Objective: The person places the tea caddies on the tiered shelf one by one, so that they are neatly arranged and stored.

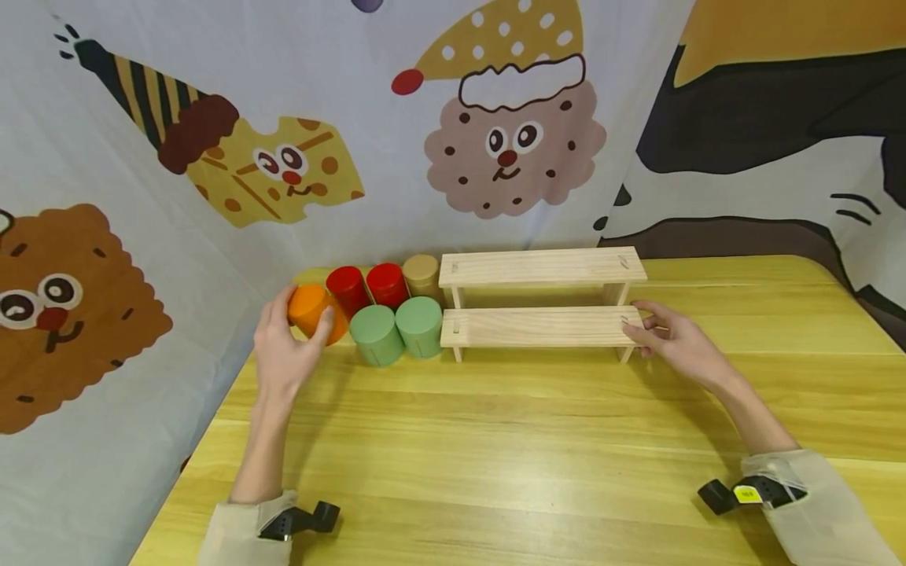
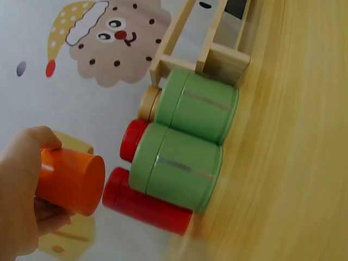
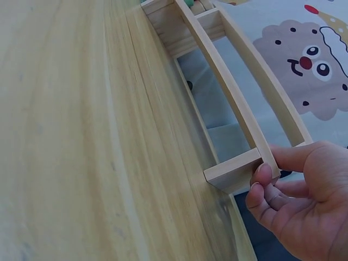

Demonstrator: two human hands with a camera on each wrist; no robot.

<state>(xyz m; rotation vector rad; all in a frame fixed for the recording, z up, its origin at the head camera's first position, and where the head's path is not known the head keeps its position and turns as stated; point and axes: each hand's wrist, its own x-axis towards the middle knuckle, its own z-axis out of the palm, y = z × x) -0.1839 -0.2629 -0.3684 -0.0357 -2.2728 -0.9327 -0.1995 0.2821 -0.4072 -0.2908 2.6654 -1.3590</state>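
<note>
My left hand (image 1: 286, 350) grips an orange canister (image 1: 309, 308), thumb on one side and fingers on the other. In the left wrist view the orange canister (image 2: 70, 180) is held off the table, its flat end turned towards the other canisters. My right hand (image 1: 679, 342) pinches the right end of the lower board of a two-step wooden rack (image 1: 541, 326). The right wrist view shows the thumb and curled fingers at that board's corner (image 3: 266, 163). Two green canisters (image 1: 377, 336) stand between the orange one and the rack.
Behind the green canisters are two red canisters (image 1: 387, 284) and a tan one (image 1: 422, 271), close together. A cloth (image 1: 396, 173) printed with cartoon biscuits hangs behind the wooden table (image 1: 510, 456). The rack's higher step (image 1: 538, 267) stands near this cloth.
</note>
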